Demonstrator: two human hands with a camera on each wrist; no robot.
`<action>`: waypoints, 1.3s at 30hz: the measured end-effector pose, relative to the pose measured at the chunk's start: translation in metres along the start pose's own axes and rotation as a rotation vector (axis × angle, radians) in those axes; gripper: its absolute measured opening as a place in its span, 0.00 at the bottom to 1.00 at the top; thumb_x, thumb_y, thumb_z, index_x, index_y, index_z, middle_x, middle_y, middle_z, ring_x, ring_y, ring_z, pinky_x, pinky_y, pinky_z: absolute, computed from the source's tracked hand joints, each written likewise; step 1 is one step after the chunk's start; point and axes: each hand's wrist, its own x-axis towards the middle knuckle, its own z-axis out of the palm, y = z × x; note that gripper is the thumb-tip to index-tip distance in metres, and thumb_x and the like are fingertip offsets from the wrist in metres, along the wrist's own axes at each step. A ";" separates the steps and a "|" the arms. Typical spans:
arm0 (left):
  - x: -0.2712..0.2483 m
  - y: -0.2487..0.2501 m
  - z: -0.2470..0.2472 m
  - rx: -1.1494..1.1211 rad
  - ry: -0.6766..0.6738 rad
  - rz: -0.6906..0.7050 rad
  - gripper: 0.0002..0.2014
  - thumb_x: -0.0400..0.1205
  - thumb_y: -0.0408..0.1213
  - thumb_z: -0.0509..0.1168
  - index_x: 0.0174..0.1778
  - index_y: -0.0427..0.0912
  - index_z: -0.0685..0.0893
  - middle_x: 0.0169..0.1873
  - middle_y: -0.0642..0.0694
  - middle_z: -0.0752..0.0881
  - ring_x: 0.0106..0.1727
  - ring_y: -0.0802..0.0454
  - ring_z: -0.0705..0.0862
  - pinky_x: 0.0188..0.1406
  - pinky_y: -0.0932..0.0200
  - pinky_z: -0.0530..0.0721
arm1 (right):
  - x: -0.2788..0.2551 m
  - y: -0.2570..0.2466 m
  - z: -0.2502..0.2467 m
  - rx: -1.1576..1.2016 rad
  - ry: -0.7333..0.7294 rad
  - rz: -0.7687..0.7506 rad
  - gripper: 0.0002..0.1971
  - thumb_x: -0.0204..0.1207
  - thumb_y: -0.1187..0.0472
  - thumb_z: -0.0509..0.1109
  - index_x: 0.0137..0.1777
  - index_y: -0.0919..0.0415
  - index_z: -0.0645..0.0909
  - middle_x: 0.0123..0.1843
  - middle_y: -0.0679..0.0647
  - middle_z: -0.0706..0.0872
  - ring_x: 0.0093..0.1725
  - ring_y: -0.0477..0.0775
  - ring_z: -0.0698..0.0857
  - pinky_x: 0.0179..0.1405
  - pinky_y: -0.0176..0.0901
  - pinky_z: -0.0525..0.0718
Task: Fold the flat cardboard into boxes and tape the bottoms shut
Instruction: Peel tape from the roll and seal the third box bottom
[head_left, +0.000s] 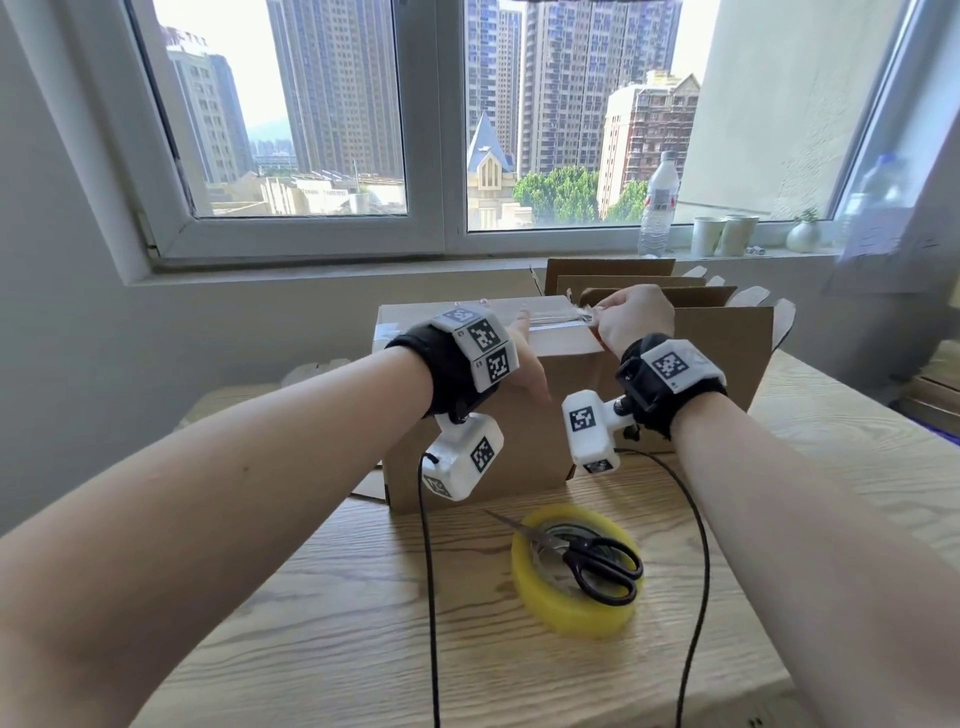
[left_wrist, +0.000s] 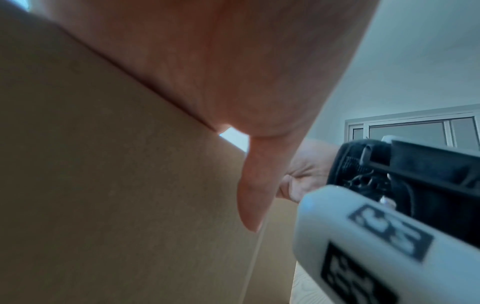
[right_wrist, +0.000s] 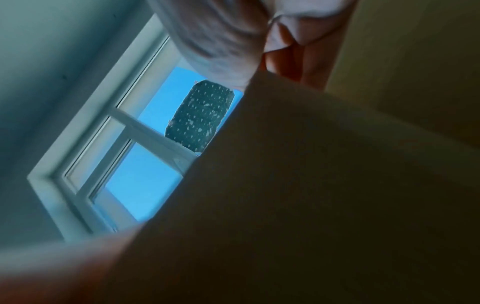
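Box (head_left: 467, 415) stands bottom-up on bench (head_left: 363, 597). Left hand (head_left: 519, 364) is laid flat on the flaps; right hand (head_left: 631, 317) pinches tape strip (head_left: 550, 318). Cardboard judged light, stiff; best steadied at edges.

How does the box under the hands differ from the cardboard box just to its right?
The box under the hands has its upward face closed, with clear tape along the seam; the box to its right is open on top, flaps standing up. The left hand lies flat on the closed box and the right hand pinches the tape at its edge; nothing touches the open box. Both are plain brown cardboard on the wooden table.
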 end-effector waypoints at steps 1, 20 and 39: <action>0.000 0.001 0.000 0.004 0.006 0.005 0.55 0.79 0.53 0.73 0.87 0.52 0.36 0.87 0.36 0.44 0.86 0.32 0.48 0.81 0.41 0.55 | -0.001 0.001 0.000 -0.022 0.004 -0.029 0.06 0.80 0.62 0.72 0.51 0.59 0.91 0.56 0.58 0.91 0.57 0.58 0.87 0.51 0.40 0.80; 0.025 -0.005 0.006 0.176 0.017 0.005 0.59 0.70 0.62 0.75 0.84 0.66 0.36 0.85 0.36 0.34 0.83 0.23 0.38 0.80 0.24 0.49 | 0.008 0.014 0.008 -0.003 -0.085 -0.081 0.08 0.78 0.67 0.69 0.53 0.59 0.86 0.58 0.58 0.89 0.61 0.60 0.84 0.53 0.40 0.76; 0.039 0.002 0.015 0.244 0.140 0.263 0.54 0.75 0.55 0.73 0.88 0.48 0.43 0.88 0.46 0.47 0.88 0.43 0.46 0.85 0.38 0.48 | -0.008 0.003 0.007 -0.045 0.065 -0.259 0.15 0.81 0.53 0.71 0.64 0.56 0.81 0.61 0.56 0.81 0.59 0.56 0.80 0.57 0.45 0.77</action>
